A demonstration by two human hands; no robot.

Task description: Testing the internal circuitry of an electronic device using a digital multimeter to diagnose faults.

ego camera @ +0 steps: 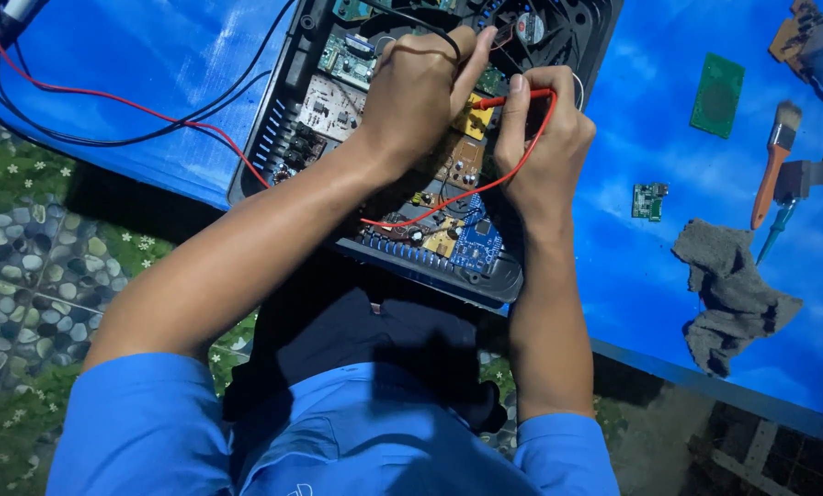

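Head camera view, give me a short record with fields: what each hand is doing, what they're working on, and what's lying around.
left hand: pinches a black probe, tip down on the boards
right hand: holds a red probe with its red wire trailing away
work piece: opened black case holding several circuit boards, one blue board near the front edge
surface: blue table
right of the case: green board, small green board, paintbrush, grey rag
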